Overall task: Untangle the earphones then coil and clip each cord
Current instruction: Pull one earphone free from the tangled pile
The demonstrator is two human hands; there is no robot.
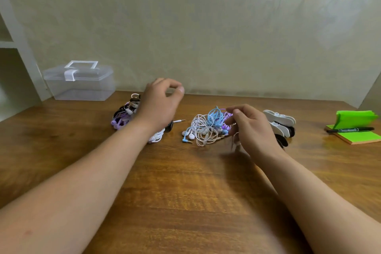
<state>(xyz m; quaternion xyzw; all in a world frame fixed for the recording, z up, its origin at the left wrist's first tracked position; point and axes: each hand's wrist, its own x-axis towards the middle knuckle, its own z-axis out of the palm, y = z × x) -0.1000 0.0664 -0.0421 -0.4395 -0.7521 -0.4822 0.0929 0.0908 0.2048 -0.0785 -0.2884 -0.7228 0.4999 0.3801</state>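
Note:
A tangle of white, blue and purple earphones [206,127] lies mid-table. My right hand [250,130] hovers at its right edge with fingers curled and apart; a thin white cord hangs blurred under the palm, and whether it is gripped is unclear. My left hand [159,103] floats above a second heap of clipped earphone coils [125,114], purple, white and black, with fingers loosely bent and nothing in them. A white coil [156,137] peeks out beneath my left wrist. Black and white cord clips [281,122] are piled just right of my right hand.
A clear plastic box with a white handle [79,81] stands at the back left against the wall. Green sticky notes [358,131] with a black marker [350,129] lie at the far right. White shelving rises at the left edge. The wooden table [185,192] spreads toward me.

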